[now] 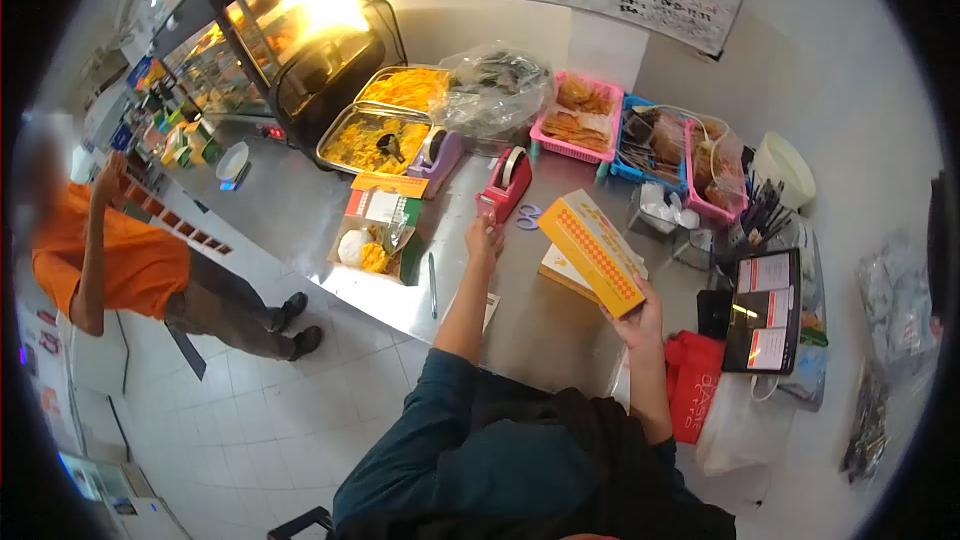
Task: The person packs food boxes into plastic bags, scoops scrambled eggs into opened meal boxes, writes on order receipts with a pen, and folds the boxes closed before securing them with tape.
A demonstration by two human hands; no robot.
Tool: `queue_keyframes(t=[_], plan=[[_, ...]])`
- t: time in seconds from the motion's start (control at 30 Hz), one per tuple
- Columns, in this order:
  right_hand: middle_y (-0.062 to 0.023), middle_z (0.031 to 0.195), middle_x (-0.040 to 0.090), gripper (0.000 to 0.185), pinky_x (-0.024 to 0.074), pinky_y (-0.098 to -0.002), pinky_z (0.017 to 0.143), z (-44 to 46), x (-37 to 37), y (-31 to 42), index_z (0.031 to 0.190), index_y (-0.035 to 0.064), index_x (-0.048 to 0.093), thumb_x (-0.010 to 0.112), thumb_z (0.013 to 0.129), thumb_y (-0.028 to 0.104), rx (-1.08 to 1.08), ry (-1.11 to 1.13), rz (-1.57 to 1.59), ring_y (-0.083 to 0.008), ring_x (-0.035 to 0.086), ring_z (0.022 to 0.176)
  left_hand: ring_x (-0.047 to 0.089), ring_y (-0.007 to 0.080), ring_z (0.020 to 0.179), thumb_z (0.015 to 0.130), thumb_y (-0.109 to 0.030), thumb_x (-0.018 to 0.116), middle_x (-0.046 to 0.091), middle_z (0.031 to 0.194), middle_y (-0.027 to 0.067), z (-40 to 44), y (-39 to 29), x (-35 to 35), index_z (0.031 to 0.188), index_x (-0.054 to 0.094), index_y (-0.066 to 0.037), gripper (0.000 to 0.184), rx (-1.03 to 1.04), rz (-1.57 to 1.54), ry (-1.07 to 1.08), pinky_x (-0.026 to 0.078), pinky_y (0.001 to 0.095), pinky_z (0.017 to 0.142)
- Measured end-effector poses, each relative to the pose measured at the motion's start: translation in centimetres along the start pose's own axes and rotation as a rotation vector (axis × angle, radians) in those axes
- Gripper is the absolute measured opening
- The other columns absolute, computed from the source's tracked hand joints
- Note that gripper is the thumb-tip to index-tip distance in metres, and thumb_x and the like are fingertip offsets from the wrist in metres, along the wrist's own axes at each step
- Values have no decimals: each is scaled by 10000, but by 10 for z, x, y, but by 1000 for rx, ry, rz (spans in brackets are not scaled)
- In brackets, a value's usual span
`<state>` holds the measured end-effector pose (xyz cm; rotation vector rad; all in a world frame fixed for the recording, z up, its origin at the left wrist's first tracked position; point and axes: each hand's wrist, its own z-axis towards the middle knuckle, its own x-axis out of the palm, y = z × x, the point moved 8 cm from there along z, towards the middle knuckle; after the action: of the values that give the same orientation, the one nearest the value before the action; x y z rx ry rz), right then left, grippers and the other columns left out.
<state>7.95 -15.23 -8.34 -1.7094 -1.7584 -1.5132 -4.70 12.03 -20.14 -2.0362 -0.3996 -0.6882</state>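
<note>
My right hand (pixel 640 315) grips the lower end of a yellow-and-orange patterned carton box (pixel 592 251), tilted above the steel counter. Beneath it lies another box (pixel 565 273), partly covered. At the front end of a red tape dispenser (pixel 505 185), my left hand (pixel 484 237) has its fingers pinched together; any strip of tape between them is too small to make out. Purple scissors (pixel 528 217) rest right of the dispenser. Left of my left hand are a pen (pixel 433 285) and an opened meal box (pixel 372 240) holding rice and yellow food.
Along the back stand trays of yellow food (pixel 375 140), a purple tape dispenser (pixel 436 162), a plastic bag (pixel 495 90), and pink (pixel 578 118) and blue baskets (pixel 650 140). A tablet (pixel 762 310) and red bag (pixel 692 385) are at right. A person in orange (pixel 120 250) stands left.
</note>
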Motion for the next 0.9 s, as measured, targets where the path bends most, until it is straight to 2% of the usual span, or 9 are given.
queue_keyframes(t=[0.13, 0.23, 0.3, 0.4, 0.5, 0.53, 0.7, 0.8, 0.9], plan=[[-83, 993, 552, 347, 441, -370, 625, -8, 1, 5, 1051, 91, 469, 522, 760, 272, -8, 99, -1, -240, 550, 829, 519, 126, 685, 737, -177, 548, 523, 740, 11, -10, -30, 16, 822, 494, -65, 150, 187, 103, -5, 410, 254, 657], [-88, 992, 553, 351, 444, -371, 598, -12, -19, 7, 1061, 87, 458, 507, 767, 272, -15, -4, -8, -243, 556, 814, 520, 102, 652, 728, -170, 589, 554, 699, 24, -8, -40, 9, 731, 526, -50, 135, 285, 164, -57, 397, 226, 621], [-101, 1037, 533, 379, 451, -381, 670, -16, -24, 9, 1101, 61, 433, 516, 761, 209, -7, 63, 8, -247, 537, 892, 508, 85, 585, 720, -149, 614, 585, 676, 56, 14, -42, -13, 673, 559, -28, 141, 407, 323, -133, 377, 185, 549], [-110, 1061, 522, 398, 455, -386, 706, -22, -35, 12, 1121, 48, 420, 520, 757, 172, -9, 79, 19, -249, 529, 929, 487, 78, 547, 705, -130, 615, 571, 600, 47, 11, -53, -17, 597, 551, -29, 162, 568, 435, -93, 382, 208, 551], [-109, 1028, 534, 374, 448, -376, 596, -25, -42, 10, 1095, 67, 427, 507, 765, 224, -44, -25, -5, -249, 552, 826, 443, 61, 500, 720, -141, 621, 471, 484, 17, -12, -76, 13, 491, 442, -41, 307, 955, 684, -28, 386, 221, 527], [-109, 1011, 540, 364, 444, -371, 541, -24, -44, 9, 1081, 76, 430, 501, 770, 250, -61, -74, -18, -249, 564, 775, 450, 63, 500, 719, -143, 622, 489, 494, 28, -10, -76, 13, 491, 444, -34, 309, 937, 705, -64, 384, 227, 510], [-114, 985, 551, 360, 434, -370, 523, -11, -50, 3, 1070, 63, 436, 501, 770, 251, -117, -22, -54, -252, 563, 746, 474, 70, 510, 704, -122, 631, 534, 515, 64, 23, -70, -14, 491, 450, -17, 298, 749, 818, -256, 381, 224, 472], [-107, 962, 561, 356, 432, -375, 522, -6, -34, -6, 1058, 63, 447, 508, 768, 261, -44, -25, -16, -251, 562, 747, 463, 85, 482, 700, -109, 621, 499, 505, 40, 47, -64, -29, 531, 471, -19, 244, 773, 738, -171, 370, 229, 447], [-91, 966, 567, 352, 444, -389, 561, -4, -26, -8, 1049, 70, 463, 510, 770, 279, -32, -65, 6, -250, 564, 788, 484, 108, 521, 678, -58, 603, 492, 545, 27, 45, -44, -27, 604, 512, -32, 121, 356, 307, -60, 383, 220, 484]])
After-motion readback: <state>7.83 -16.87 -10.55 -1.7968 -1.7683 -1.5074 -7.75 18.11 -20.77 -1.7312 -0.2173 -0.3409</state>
